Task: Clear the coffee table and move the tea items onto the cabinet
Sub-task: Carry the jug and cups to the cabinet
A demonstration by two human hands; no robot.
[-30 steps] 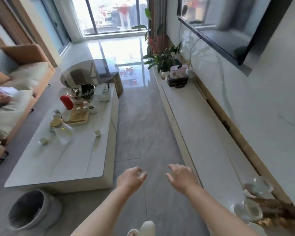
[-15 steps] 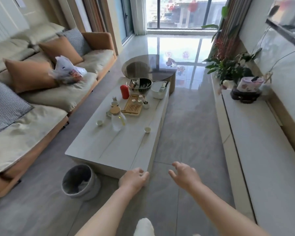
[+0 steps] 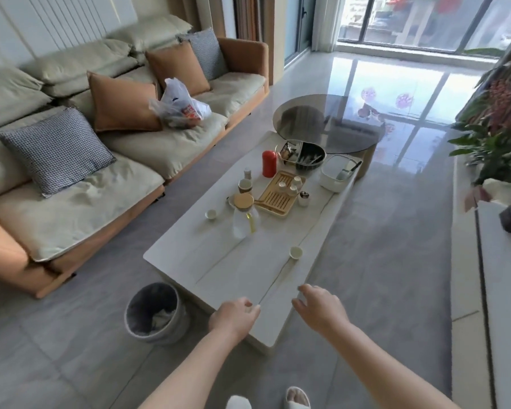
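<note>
The white coffee table (image 3: 233, 270) runs away from me. On it stand a bamboo tea tray (image 3: 279, 193) with small cups, a glass pitcher (image 3: 245, 215) with a wooden lid, a red canister (image 3: 269, 163), a dark bowl (image 3: 304, 154), a white box (image 3: 338, 173) and two loose white teacups (image 3: 211, 214) (image 3: 295, 252). My left hand (image 3: 233, 318) and right hand (image 3: 322, 309) hover over the table's near end, fingers loosely curled, holding nothing. The low white cabinet (image 3: 505, 305) lies along the right edge.
A grey waste bin (image 3: 155, 312) stands on the floor left of the table's near corner. A cream and orange sofa (image 3: 71, 160) with cushions and a plastic bag (image 3: 182, 106) fills the left. A round glass table (image 3: 329, 122) sits beyond; plants (image 3: 497, 125) stand at right.
The view has swung left from the cabinet toward the coffee table and come closer. Both hands now hang over the table's near end, still holding nothing.
</note>
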